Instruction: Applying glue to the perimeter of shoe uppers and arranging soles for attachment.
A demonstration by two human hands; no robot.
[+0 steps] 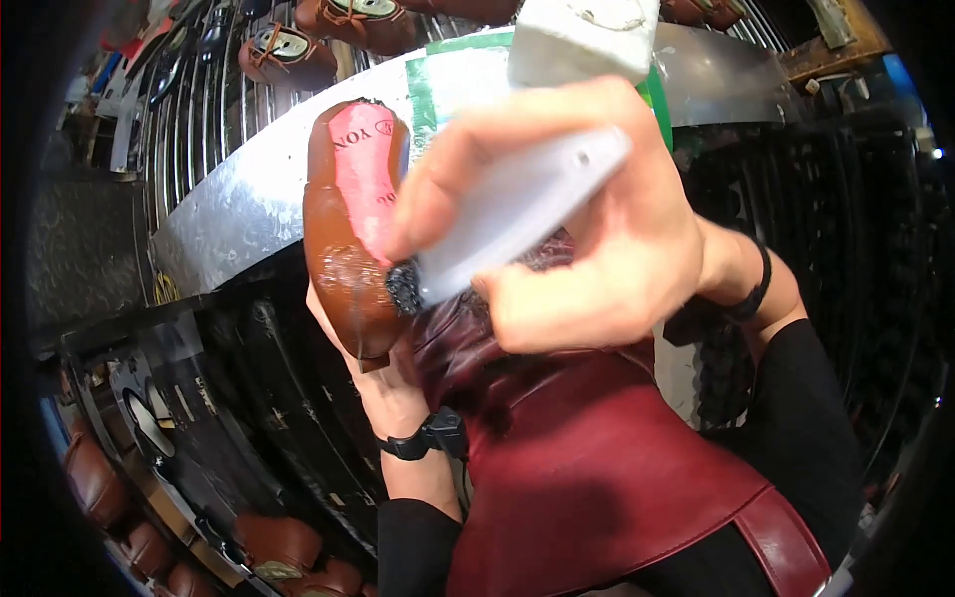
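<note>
My left hand (383,383) holds a brown leather shoe (343,269) from below, sole turned toward me; the sole carries a pink patch. My right hand (587,229) grips a translucent white brush handle (517,204). Its dark bristle tip (403,289) touches the wet, glossy lower part of the sole. A black watch (423,438) sits on my left wrist, a black band (756,289) on my right. I wear a dark red leather apron (597,468).
A shiny metal sheet (239,199) slopes behind the shoe, with a white block (582,35) above it. Brown shoes rest on wire racks at top (288,50) and at lower left (279,542). Dark shelving fills the right side.
</note>
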